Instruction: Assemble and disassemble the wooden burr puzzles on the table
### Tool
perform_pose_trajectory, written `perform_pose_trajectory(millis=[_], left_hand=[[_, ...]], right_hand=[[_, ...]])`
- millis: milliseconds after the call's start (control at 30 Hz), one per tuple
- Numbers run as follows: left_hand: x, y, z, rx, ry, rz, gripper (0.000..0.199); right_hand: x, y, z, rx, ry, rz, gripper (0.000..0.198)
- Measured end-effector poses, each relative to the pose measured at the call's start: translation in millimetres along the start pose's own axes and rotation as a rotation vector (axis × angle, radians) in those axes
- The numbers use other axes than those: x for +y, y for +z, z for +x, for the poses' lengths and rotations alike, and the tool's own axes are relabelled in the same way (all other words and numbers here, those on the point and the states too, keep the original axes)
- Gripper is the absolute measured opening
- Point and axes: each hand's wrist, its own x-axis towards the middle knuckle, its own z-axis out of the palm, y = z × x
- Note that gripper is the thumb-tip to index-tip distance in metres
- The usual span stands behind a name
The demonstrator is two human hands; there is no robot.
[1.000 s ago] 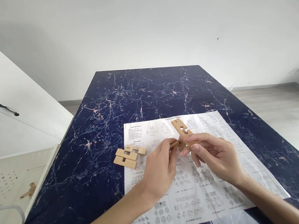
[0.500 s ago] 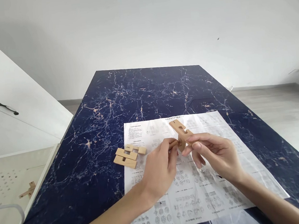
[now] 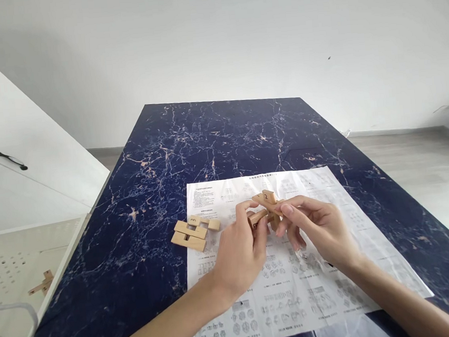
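Note:
Over the printed sheet (image 3: 219, 200), my two hands meet around a cluster of notched wooden puzzle pieces. My left hand (image 3: 236, 252) is closed, with thumb and fingers pinching a wooden puzzle piece (image 3: 258, 217) from the left. From the right, my right hand (image 3: 325, 227) pinches another wooden puzzle piece (image 3: 265, 198), crossing at the top of the cluster; a "2" shows there. Fingers hide much of the joint, so I cannot tell how far the pieces interlock. Several loose notched puzzle pieces (image 3: 189, 240), one marked "3", lie together at the sheet's left edge.
The sheet, covered in small diagrams, lies creased on a dark blue marble-patterned table (image 3: 213, 137). Left of the table are a white cabinet (image 3: 26, 129) with a black handle and a lower perforated surface (image 3: 3, 264) bearing a wooden piece (image 3: 42, 284) and a white cable (image 3: 7, 307).
The piece in my right hand has turned from pointing up and away to lying lower across the cluster, now showing a "2". The left-held piece has tilted, exposing more of its end.

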Motion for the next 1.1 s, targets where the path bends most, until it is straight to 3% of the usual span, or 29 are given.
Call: perform_pose_trajectory(millis=[333, 833, 1100], left_hand=[[2, -3, 1, -0.013, 0.075, 0.037, 0.04], [3, -1, 1, -0.035, 0.057, 0.044, 0.013], [0, -1, 0, -0.034, 0.057, 0.043, 0.022]], right_hand=[[-1, -8, 1, -0.137, 0.125, 0.108, 0.03], [-8, -18, 7, -0.378, 0.322, 0.114, 0.035], [-7, -18, 8, -0.383, 0.232, 0.083, 0.031]])
